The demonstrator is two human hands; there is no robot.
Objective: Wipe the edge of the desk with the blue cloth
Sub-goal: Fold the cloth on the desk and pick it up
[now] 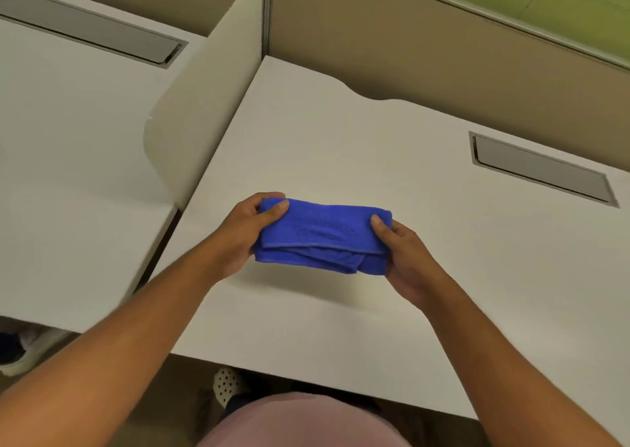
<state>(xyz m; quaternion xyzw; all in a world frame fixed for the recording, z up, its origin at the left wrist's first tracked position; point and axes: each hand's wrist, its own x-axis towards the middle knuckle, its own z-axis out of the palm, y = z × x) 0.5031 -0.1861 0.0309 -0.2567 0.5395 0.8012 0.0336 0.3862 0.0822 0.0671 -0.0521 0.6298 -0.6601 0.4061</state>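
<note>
A blue cloth, folded into a thick oblong, is held a little above the white desk near its middle. My left hand grips the cloth's left end, thumb on top. At the cloth's right end my right hand holds on with its thumb on the upper fold. The desk's front edge runs below my forearms, close to my body.
A grey cable hatch is set into the desk at the back right. A white rounded divider separates this desk from a neighbouring desk on the left. Beige partition walls stand behind. A white perforated shoe shows under the desk edge.
</note>
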